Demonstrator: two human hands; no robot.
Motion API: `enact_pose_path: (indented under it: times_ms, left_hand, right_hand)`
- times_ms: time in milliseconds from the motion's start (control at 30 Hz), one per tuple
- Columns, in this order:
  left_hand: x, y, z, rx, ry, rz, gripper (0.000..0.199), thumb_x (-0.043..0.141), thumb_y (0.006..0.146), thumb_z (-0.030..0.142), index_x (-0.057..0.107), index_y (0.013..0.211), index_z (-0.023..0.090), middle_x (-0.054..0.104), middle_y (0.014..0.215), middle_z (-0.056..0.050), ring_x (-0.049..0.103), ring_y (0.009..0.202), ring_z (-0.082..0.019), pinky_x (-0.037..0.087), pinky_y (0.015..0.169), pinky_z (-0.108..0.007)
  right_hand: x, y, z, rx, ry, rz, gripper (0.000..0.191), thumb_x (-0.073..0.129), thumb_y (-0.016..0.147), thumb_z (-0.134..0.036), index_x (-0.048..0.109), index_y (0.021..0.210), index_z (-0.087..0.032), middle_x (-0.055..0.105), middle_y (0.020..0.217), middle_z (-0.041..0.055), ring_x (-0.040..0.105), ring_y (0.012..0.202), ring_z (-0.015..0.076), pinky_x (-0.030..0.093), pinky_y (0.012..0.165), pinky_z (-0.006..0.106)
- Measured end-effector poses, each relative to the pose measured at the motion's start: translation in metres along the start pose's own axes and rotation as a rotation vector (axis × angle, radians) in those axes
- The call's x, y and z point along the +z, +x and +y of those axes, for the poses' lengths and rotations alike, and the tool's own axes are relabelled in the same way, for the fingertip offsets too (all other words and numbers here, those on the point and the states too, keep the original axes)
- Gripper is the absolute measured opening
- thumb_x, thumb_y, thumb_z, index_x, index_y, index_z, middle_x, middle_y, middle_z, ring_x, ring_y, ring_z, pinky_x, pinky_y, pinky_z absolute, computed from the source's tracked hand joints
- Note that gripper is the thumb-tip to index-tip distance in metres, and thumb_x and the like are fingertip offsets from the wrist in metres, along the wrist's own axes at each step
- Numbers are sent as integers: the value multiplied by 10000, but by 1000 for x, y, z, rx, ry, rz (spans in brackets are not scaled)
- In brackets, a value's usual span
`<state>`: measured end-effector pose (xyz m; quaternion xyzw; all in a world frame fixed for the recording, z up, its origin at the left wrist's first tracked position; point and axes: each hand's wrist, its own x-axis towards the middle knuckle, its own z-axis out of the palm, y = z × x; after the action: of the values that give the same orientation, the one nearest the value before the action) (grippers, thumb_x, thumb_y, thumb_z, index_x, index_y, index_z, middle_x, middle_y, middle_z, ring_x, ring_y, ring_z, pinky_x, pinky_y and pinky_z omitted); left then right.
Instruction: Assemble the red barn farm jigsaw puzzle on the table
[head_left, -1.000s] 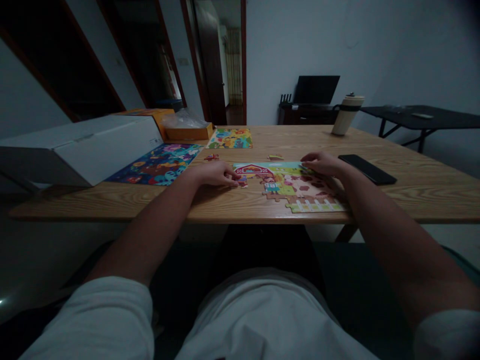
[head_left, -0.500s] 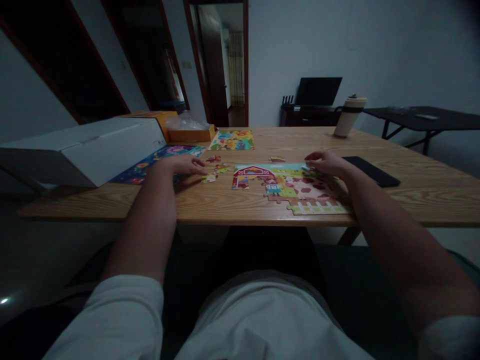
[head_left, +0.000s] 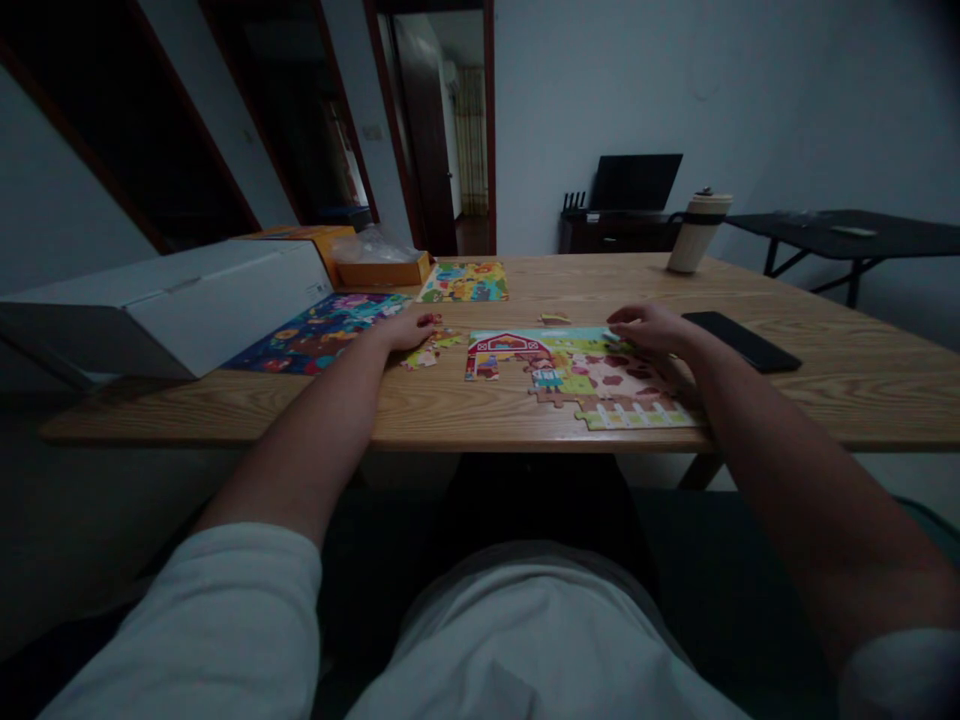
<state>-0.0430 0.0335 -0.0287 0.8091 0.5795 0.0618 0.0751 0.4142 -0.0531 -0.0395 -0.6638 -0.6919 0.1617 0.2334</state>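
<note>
Nearby, phone (head_left: 741,341), cup (head_left: 697,231), white box (head_left: 180,300); left fingers (head_left: 420,322) on loose pieces (head_left: 433,347), grip unclear.

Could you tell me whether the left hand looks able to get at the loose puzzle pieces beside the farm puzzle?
Probably yes: the left hand already lies at the loose puzzle pieces, with nothing between them.

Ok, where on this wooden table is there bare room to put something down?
Bare wood lies between the farm puzzle and the cup, and right of the phone. It is crowded on the left: white box, blue puzzle, loose pieces at the left hand.
</note>
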Motion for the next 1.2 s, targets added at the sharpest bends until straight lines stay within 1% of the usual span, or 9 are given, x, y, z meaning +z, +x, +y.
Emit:
enact_pose_path:
  times_ms: [100,267,367,433,567,667,800,1000,1200]
  left_hand:
    - [3,0,-1,9,39,38,487,591,871,441,635,1310,236,669,1295,-94,626,1073,-232,444,871,-276]
    - [-2,-6,-1,-38,21,164,569,668,834,448,598,1331,181,717,1142,-95,621,933,-204,430,791,-282]
    - [-7,-14,17,-24,-52,290,584,685,826,486,606,1294,146,715,1134,-112,619,944,-209,437,809,-301]
    - [-8,-23,40,90,-140,339,532,700,814,479,641,1232,154,716,1117,-107,626,957,-212,454,825,-308]
    - [-3,-50,94,429,-207,131,437,706,807,505,714,1109,190,720,1068,-77,635,949,-207,468,837,-315]
    - [3,-63,117,549,-152,-38,407,698,813,499,735,1092,205,720,1048,-65,634,938,-204,457,831,-302]
    - [5,-66,120,593,-98,-128,406,675,836,449,733,1169,225,698,1079,-71,627,942,-206,451,834,-295]
    - [9,-62,117,643,-93,-95,395,612,886,504,760,1156,256,656,1156,-93,615,1004,-228,442,902,-320]
    - [10,-63,120,641,-9,-69,387,569,916,465,747,1194,263,656,1146,-95,612,1031,-234,433,930,-319]
  right_hand:
    - [0,1,2,-25,-17,7,277,705,838,-341,761,1068,-197,760,1059,124,705,931,269,556,847,360]
    - [1,3,2,-19,-44,-11,253,639,870,-278,750,1076,-182,757,1093,112,706,935,250,557,816,331]
    - [1,2,-1,-7,-23,-25,251,614,891,-265,737,1089,-171,749,1125,119,706,948,247,556,803,327]
    - [1,1,-3,2,-15,-30,243,611,898,-266,735,1084,-171,747,1126,125,705,944,251,556,805,339]
    - [1,2,-4,-20,-33,-41,234,611,892,-252,741,1067,-167,745,1120,135,701,947,252,556,816,342]
    - [1,3,-2,-39,-46,-49,219,619,877,-252,749,1045,-196,754,1092,111,702,939,247,565,799,337]
    - [1,3,1,-49,-45,-46,220,613,879,-270,748,1043,-211,757,1083,104,704,930,248,569,803,352]
    - [3,4,1,-38,-57,-48,218,604,892,-305,747,1030,-214,761,1035,101,704,890,243,570,795,356]
    - [2,2,-3,-13,-42,-60,235,591,903,-268,740,1066,-187,752,1074,122,702,907,250,561,814,362]
